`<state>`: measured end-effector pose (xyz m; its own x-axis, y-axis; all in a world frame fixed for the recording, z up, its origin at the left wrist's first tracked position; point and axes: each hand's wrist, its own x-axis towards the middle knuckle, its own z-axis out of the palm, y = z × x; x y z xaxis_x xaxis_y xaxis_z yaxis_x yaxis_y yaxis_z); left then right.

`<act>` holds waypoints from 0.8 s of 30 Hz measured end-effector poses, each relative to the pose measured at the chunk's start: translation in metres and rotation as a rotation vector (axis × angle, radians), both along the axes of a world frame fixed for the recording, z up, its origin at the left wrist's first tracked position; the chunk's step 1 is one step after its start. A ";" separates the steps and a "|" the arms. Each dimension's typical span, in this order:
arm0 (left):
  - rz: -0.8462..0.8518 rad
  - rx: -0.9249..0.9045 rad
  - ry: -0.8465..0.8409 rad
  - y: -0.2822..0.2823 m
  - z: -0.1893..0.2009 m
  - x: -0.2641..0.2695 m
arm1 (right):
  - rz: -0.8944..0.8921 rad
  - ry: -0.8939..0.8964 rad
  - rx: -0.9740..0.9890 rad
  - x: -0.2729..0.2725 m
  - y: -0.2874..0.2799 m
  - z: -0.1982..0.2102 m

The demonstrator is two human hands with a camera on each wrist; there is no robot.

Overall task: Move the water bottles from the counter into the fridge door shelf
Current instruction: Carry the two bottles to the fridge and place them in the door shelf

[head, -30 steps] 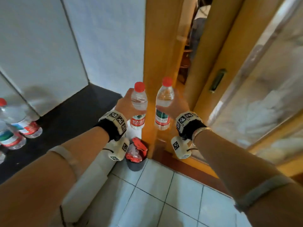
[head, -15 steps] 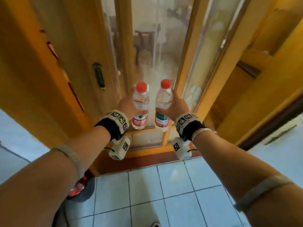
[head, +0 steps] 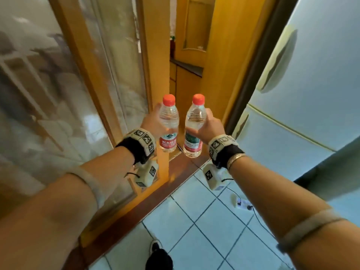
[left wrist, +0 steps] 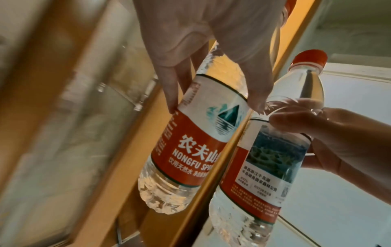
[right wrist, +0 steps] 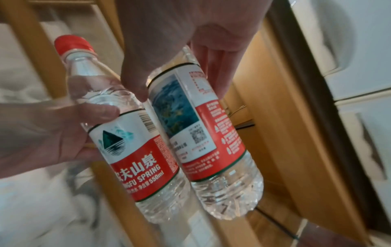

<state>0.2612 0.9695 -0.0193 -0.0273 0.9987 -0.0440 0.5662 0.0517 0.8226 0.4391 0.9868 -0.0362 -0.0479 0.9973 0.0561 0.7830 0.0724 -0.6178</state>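
I carry two clear water bottles with red caps and red-and-white labels, upright and side by side at chest height. My left hand [head: 153,121] grips the left bottle [head: 168,123] around its middle; in the left wrist view its fingers [left wrist: 169,80] curl over this bottle [left wrist: 190,142]. My right hand [head: 209,126] grips the right bottle [head: 194,125] in the same way, as the right wrist view shows with the bottle [right wrist: 211,133] under my fingers [right wrist: 135,80]. The pale fridge [head: 303,98] stands at the right with both doors closed.
A wooden-framed glass sliding door [head: 81,98] fills the left. Ahead, a gap between yellow wooden posts [head: 187,61] leads to a cabinet. Pale floor tiles [head: 204,230] lie below, with a power strip and cable [head: 242,204] near the fridge's foot. My shoe [head: 155,248] shows at the bottom.
The view has swung right: the counter with the remaining bottles and the bin have left the view, and the fridge has come in at the right. Both hands keep holding their bottles.
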 end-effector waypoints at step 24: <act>-0.442 0.082 -0.081 0.329 0.023 0.227 | -0.621 0.388 0.098 0.207 0.240 0.039</act>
<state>0.4878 1.2983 0.0033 0.4022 0.9141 0.0509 0.4535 -0.2472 0.8563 0.6457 1.2266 0.0024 0.5651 0.8238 0.0448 0.4243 -0.2436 -0.8721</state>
